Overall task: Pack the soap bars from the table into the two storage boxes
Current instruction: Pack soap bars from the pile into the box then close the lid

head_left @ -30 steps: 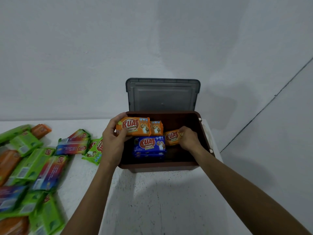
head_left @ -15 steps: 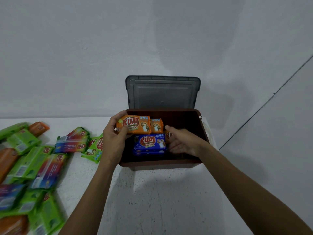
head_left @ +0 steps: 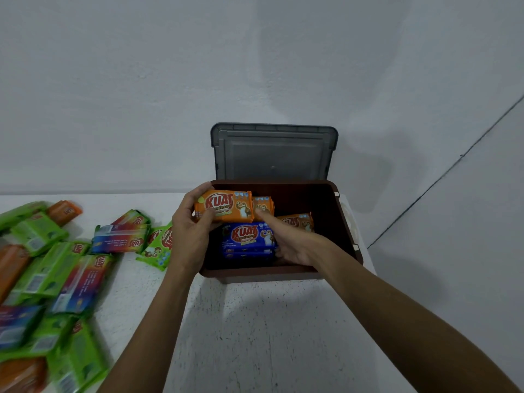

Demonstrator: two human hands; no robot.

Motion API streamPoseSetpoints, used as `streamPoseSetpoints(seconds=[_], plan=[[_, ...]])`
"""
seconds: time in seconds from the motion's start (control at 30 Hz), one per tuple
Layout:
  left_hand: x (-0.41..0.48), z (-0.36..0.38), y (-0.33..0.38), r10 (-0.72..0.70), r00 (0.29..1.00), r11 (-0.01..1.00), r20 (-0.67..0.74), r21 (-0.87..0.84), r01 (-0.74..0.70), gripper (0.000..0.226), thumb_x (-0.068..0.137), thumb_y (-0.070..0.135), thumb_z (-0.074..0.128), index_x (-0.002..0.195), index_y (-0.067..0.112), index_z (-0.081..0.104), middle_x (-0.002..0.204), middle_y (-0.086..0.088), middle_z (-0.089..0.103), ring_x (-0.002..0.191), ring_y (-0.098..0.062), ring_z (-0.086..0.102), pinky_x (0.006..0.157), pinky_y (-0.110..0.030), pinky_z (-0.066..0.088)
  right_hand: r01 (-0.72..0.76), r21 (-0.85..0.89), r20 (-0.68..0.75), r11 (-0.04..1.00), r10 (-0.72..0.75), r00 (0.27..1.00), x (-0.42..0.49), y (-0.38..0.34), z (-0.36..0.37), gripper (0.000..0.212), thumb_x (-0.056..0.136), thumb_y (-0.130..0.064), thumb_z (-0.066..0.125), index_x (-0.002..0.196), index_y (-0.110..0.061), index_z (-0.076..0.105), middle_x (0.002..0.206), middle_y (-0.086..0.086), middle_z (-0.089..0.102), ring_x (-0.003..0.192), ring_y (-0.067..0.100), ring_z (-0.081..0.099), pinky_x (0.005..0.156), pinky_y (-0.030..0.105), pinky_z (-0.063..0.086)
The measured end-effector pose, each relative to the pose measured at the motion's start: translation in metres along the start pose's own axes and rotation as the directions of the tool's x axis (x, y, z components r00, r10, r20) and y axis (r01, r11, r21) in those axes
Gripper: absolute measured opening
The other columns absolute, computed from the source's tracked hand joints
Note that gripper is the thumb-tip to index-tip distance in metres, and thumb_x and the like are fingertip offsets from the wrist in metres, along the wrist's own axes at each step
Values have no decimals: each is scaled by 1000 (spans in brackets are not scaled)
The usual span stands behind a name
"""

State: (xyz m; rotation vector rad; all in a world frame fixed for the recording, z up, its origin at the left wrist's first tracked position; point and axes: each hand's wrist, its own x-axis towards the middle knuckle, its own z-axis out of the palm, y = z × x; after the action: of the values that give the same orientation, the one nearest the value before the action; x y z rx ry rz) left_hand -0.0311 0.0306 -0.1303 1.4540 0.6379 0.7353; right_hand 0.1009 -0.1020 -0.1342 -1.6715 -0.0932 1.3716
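Soap bars (head_left: 248, 236) in the one box (head_left: 283, 272) number three orange and two blue, with the left hand (head_left: 190, 231) gripping an orange bar (head_left: 224, 205), the right hand (head_left: 295, 245) straight-fingered beside it, and a dozen-odd loose bars (head_left: 51, 279) left of both on the white table (head_left: 255, 336) by a grey wall (head_left: 141, 80).

One orange soap bar (head_left: 224, 207) in left hand (head_left: 189, 239)

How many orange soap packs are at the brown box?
3. One orange pack in the left hand; a second pack upright beside it; a third pack beyond the right hand. More may be hidden.
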Motion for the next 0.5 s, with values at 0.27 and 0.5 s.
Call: streamPoseSetpoints(seconds=[0.27,0.5], plan=[[0,0,0,-11,1000,999,6,-34,12,36,96,9,54,128,26,56,120,12,58,109,-10,62,74,-28,59,29,-13,14,1000,-28,1000,-1,2,2,93,69,-78,58,140,-19,43,139,9,55,135,26,44,119,49,17],[2,0,0,-36,999,998,8,-45,36,34,97,12,54,126,30,58,119,13,59,110,-13,62,76,-33,59,-21,-137,13,990,23,1000,-13,-4,-17,90,85,-69,48,147,-6,34,148,21,40,138,34,38,116,43,26]])
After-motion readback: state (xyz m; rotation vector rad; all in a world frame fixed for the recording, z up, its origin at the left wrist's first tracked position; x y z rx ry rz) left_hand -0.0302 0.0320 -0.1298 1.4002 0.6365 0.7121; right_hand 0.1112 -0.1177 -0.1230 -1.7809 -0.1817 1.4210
